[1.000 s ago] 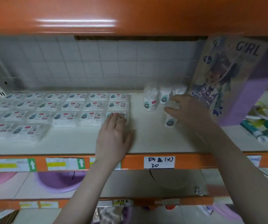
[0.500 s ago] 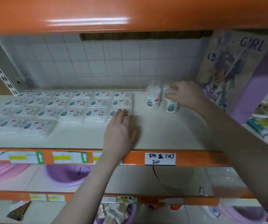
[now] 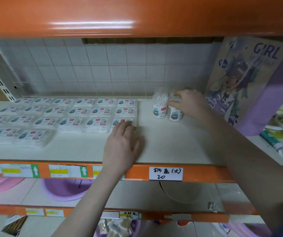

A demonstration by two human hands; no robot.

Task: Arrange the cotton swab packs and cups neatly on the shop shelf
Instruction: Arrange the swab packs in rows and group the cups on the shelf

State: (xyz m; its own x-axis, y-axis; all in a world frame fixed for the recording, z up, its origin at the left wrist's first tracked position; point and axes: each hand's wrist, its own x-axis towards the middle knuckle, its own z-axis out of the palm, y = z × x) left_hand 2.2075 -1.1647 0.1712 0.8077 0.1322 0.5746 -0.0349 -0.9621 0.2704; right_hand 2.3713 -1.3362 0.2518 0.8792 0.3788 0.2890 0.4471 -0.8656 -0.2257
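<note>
Orange-edged shop shelf (image 3: 154,147) is nearing tidy: right hand (image 3: 191,103) is gripping a cup (image 3: 175,113) at one o'clock beside another cup (image 3: 159,108), left hand (image 3: 122,144) lying flat-fingered on nearest swab pack (image 3: 122,123), rows (image 3: 60,115) at ten o'clock looking aligned.

The white shelf (image 3: 163,144) has an orange front edge with price labels (image 3: 165,173). Flat cotton swab packs (image 3: 72,115) lie in rows on it, left of the left hand (image 3: 122,146), which rests on the nearest pack. Two upright cups (image 3: 159,106) stand under the right hand (image 3: 188,103), a purple box (image 3: 250,82) beyond it.
</note>
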